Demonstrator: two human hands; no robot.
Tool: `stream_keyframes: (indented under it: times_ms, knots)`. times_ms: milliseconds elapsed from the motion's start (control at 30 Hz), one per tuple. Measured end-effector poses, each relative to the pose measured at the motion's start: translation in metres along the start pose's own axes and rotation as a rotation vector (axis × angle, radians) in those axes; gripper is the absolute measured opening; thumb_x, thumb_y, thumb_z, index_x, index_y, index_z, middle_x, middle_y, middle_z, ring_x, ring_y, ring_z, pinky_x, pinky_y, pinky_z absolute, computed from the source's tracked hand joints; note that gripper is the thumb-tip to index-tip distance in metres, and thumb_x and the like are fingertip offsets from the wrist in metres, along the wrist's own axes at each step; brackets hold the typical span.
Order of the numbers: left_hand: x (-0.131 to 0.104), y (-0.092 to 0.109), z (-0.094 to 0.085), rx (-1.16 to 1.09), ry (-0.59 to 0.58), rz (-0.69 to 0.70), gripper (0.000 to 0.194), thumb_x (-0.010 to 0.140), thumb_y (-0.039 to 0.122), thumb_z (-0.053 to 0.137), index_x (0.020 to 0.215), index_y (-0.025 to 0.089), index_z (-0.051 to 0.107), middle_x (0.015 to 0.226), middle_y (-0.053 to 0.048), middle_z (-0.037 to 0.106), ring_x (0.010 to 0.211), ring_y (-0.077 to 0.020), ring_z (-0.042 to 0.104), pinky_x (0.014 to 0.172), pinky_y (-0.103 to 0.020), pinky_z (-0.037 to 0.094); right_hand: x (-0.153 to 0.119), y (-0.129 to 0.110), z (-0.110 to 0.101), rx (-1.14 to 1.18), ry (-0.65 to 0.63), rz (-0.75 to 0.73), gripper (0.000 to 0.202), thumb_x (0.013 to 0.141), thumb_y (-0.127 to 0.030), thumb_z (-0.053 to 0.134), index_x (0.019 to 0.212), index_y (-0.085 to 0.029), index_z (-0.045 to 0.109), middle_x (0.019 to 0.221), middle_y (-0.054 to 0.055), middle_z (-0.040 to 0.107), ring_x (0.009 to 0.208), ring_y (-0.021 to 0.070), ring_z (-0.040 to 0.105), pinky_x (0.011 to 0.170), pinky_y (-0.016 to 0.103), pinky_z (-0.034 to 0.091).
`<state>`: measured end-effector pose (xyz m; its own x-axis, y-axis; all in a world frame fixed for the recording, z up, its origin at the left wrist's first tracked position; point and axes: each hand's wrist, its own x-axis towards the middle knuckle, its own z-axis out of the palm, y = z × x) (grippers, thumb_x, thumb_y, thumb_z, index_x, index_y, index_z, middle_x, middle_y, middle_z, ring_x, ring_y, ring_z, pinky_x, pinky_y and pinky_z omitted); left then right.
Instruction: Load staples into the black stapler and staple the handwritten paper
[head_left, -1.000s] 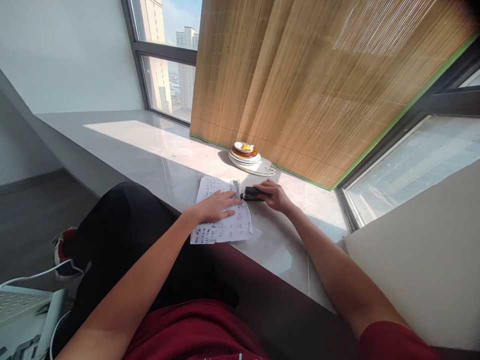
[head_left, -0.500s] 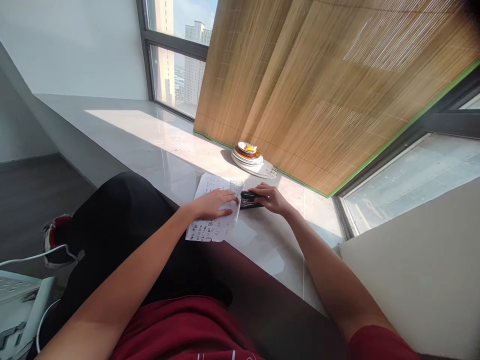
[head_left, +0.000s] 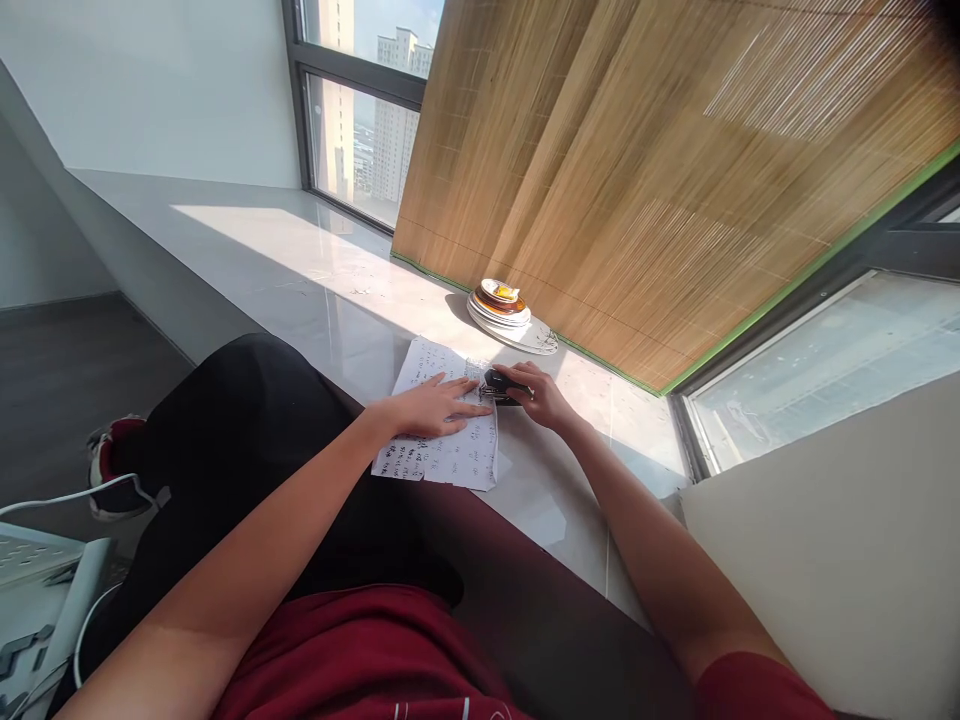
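Note:
White paper (head_left: 457,458) covered in handwriting lies on the pale window ledge before me. My left hand (head_left: 433,408) rests flat on it, fingers spread toward the right edge. In my right hand (head_left: 546,396) is a black stapler (head_left: 504,384), gripped from its right end. Its jaw end reaches over the right part of the sheet, close to my left fingertips. Whether the paper sits between the jaws I cannot tell. My left hand hides the middle of the sheet.
Stacked plates (head_left: 501,308) stand beyond the paper, by a bamboo blind (head_left: 600,200). The glossy ledge (head_left: 262,270) runs left in a strip of sunlight. Black-clad legs (head_left: 240,430) are below its front edge. A white cable (head_left: 67,497) hangs at lower left.
The paper's right side now lies flatter and reaches further right. My left fingers have spread and straightened on it. The stapler's front end has tilted and now lies over the sheet.

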<state>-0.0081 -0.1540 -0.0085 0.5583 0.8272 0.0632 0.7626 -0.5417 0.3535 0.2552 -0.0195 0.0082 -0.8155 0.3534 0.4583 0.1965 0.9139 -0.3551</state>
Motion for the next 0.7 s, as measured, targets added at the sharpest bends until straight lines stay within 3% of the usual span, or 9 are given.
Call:
stream_keyframes:
  times_ms: [133, 333, 700]
  knots:
    - [0.001, 0.0, 0.001, 0.012, 0.008, -0.017, 0.064, 0.104, 0.041, 0.052, 0.165, 0.047, 0.034, 0.178, 0.005, 0.014, 0.165, -0.0317, 0.013, 0.133, -0.058, 0.008, 0.005, -0.008, 0.006, 0.016, -0.045, 0.037, 0.051, 0.104, -0.03, 0.052, 0.155, -0.03, 0.055, 0.111, 0.009, 0.066, 0.099, 0.0257, 0.064, 0.091, 0.043, 0.054]
    - [0.001, -0.001, 0.003, 0.011, 0.025, -0.031, 0.064, 0.103, 0.043, 0.053, 0.164, 0.046, 0.035, 0.179, 0.006, 0.01, 0.165, -0.0324, 0.014, 0.133, -0.057, 0.008, 0.004, -0.009, 0.013, -0.028, 0.045, 0.116, 0.045, 0.103, -0.027, 0.052, 0.145, -0.031, 0.064, 0.106, 0.008, 0.067, 0.096, 0.0251, 0.065, 0.089, 0.04, 0.055]
    - [0.0, 0.0, 0.002, 0.019, 0.001, -0.043, 0.062, 0.104, 0.046, 0.05, 0.165, 0.044, 0.035, 0.179, 0.005, 0.008, 0.165, -0.0317, 0.012, 0.133, -0.056, 0.007, 0.005, -0.01, 0.02, -0.111, 0.028, 0.146, 0.049, 0.099, -0.02, 0.054, 0.145, -0.03, 0.065, 0.102, 0.008, 0.063, 0.094, 0.0254, 0.063, 0.089, 0.038, 0.053]
